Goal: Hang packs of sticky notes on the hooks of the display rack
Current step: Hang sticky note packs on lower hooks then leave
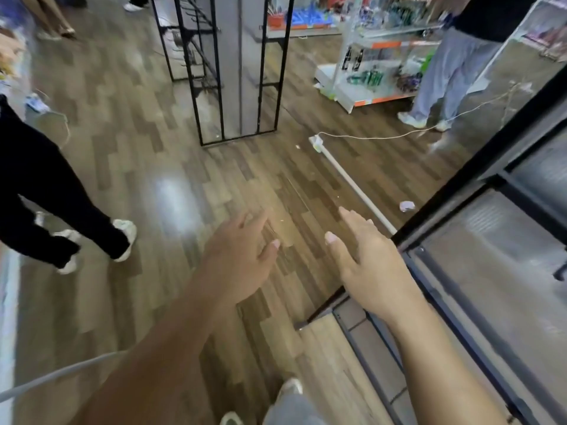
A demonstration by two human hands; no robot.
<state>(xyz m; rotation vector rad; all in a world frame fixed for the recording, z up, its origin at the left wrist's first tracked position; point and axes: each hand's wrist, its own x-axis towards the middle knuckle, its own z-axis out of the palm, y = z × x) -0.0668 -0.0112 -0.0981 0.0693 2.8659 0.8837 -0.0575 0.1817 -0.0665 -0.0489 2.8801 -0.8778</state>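
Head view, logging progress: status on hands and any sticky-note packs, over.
Left hand open, right hand open, both empty over the floor. No sticky-note packs in view. White rod lying on floor ahead, beside black rack frame.

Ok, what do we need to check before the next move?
1. Left hand free: ok, open and empty.
2. Right hand free: ok, open and empty.
3. Pack of sticky notes ready: not ok, none in view.
4. Floor safe to walk on: not ok, a white rod and a cable lie on it.
5. Free hooks on the black rack: cannot tell, too blurred.
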